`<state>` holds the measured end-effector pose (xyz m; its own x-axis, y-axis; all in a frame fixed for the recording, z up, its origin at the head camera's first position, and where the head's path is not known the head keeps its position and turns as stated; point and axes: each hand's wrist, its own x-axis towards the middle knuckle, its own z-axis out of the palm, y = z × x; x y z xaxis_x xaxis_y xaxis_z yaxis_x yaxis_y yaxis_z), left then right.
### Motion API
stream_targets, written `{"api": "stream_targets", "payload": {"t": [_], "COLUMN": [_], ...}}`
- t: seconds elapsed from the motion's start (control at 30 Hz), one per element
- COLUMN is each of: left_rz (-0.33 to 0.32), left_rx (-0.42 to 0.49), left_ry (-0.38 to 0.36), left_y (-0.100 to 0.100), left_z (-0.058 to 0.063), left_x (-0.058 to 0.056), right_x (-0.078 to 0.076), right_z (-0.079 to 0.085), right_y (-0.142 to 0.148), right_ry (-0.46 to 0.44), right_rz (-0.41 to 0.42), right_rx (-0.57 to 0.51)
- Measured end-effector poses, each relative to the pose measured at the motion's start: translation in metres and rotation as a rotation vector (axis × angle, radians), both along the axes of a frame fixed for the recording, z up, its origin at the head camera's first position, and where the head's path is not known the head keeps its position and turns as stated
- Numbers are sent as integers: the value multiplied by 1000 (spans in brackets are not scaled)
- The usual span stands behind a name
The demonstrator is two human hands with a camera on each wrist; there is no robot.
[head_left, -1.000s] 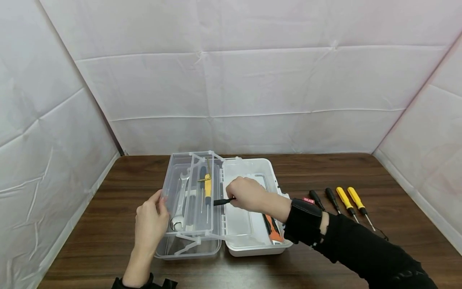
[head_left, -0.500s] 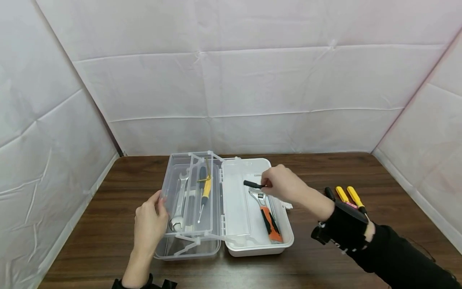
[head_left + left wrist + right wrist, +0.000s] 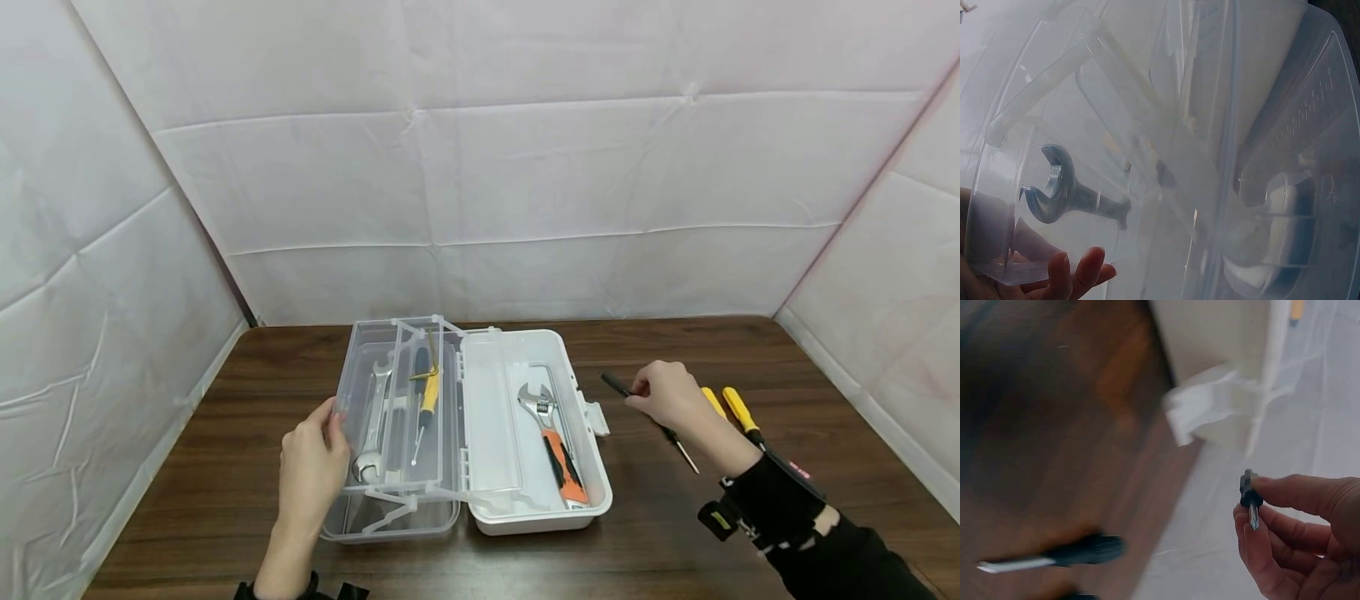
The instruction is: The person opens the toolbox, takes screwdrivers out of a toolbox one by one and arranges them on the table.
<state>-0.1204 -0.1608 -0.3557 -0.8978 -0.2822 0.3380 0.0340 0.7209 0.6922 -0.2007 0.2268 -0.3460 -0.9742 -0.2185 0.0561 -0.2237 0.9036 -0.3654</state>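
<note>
My right hand (image 3: pixel 671 396) pinches a black-handled screwdriver (image 3: pixel 615 383) over the table, right of the white toolbox (image 3: pixel 487 521). Its cross-shaped tip (image 3: pixel 1254 519) points toward the camera in the right wrist view. My left hand (image 3: pixel 315 462) grips the left edge of the toolbox's clear plastic tray (image 3: pixel 356 358). Inside or behind the clear plastic lie an open-end wrench (image 3: pixel 377 408), a yellow-and-black screwdriver (image 3: pixel 430 396) and a brass-coloured bent key (image 3: pixel 432 367). An orange-handled adjustable wrench (image 3: pixel 561 467) lies in the white box beside a hex key (image 3: pixel 558 400).
Right of the box lie yellow-handled screwdrivers (image 3: pixel 738 408), partly hidden by the right arm, and another screwdriver (image 3: pixel 681 450) whose shaft shows below the hand. A white latch (image 3: pixel 597 417) juts from the box's right side. White cloth walls (image 3: pixel 450 208) enclose the table.
My right hand has moved right, from over the clear tray across the white box to the table beside it, carrying the black screwdriver. The left hand has stayed on the tray's edge.
</note>
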Motion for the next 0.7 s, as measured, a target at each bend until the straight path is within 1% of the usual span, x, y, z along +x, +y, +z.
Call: {"api": "stream_targets", "payload": {"t": [0.17, 0.3, 0.4, 0.53, 0.7], "left_rz": [3, 4, 4, 1, 1], "left_rx": [2, 3, 2, 2, 5], "left_ry": [-6, -10, -8, -9, -15], "left_y": [0, 0, 0, 0, 0], "left_z": [0, 0, 0, 0, 1], "left_x": [0, 0, 0, 0, 0], "right_x": [-2, -4, -5, -6, -6], "right_z": [-25, -43, -51, -59, -67], "right_y": [13, 20, 23, 23, 22], "right_ry": [-64, -75, -93, -116, -123], "right_rz": [-96, -137, -171, -204, -220], "right_rx": [16, 29, 34, 38, 40]}}
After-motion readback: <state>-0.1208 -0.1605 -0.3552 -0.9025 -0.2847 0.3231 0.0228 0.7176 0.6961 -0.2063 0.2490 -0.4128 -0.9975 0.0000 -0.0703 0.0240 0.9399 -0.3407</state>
